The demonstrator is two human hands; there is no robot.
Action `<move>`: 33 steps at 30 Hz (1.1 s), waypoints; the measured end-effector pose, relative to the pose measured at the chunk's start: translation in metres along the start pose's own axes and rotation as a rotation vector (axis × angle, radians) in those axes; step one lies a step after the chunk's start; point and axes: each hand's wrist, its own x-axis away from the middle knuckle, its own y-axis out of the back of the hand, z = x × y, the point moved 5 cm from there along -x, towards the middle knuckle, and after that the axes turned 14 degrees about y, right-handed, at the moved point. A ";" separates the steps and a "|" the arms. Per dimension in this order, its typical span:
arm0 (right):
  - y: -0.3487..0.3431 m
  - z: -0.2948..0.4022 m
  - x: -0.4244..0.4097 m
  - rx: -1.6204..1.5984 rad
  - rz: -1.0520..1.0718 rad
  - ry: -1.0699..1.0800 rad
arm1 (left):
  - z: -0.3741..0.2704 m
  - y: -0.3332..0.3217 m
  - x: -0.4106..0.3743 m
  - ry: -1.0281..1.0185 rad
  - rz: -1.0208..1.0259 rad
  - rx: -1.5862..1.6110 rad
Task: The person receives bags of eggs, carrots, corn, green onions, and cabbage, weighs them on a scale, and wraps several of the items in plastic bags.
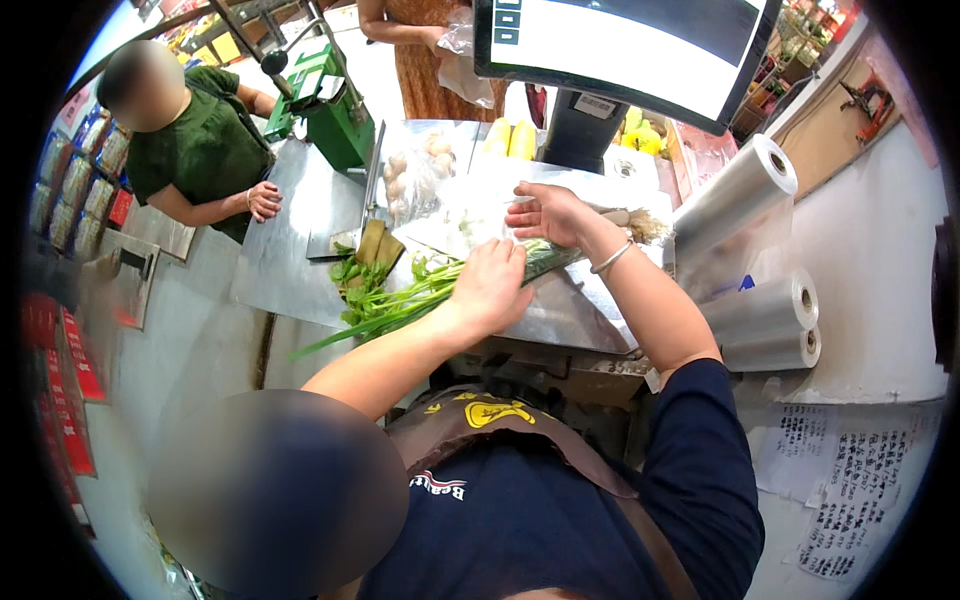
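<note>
A bunch of leafy greens with long green stalks (416, 289) lies across the metal counter, its leaves towards the left. My left hand (489, 286) is over the bunch, fingers on the far side and thumb on the near side. To its right, the bunch continues inside clear plastic (551, 259). Just beyond that plastic is my right hand (549, 215), fingers parted and slightly bent, with nothing visible in it. Pale root ends (646, 225) show to the right of my right wrist. A clear bag of round, pale brown produce (416, 176) rests farther back.
A monitor (622, 45) stands at the back, and a green bag-sealing device (330, 105) at the back left. Plastic-bag rolls (739, 195) line the right. A person in green (202, 142) leans at the counter's left; another person (442, 67) stands across, holding plastic.
</note>
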 end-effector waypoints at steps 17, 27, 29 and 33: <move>0.007 -0.004 0.106 1.602 0.501 0.653 | 0.001 -0.030 0.018 0.036 0.138 -0.163; -0.017 -0.012 0.137 1.805 0.200 1.166 | 0.023 -0.036 -0.016 0.103 0.507 0.158; -0.005 -0.016 0.113 1.847 0.222 0.996 | 0.017 -0.027 -0.024 0.097 0.566 0.039; -0.008 0.005 0.087 1.699 0.421 0.618 | -0.007 -0.016 -0.005 -0.119 -0.013 -0.334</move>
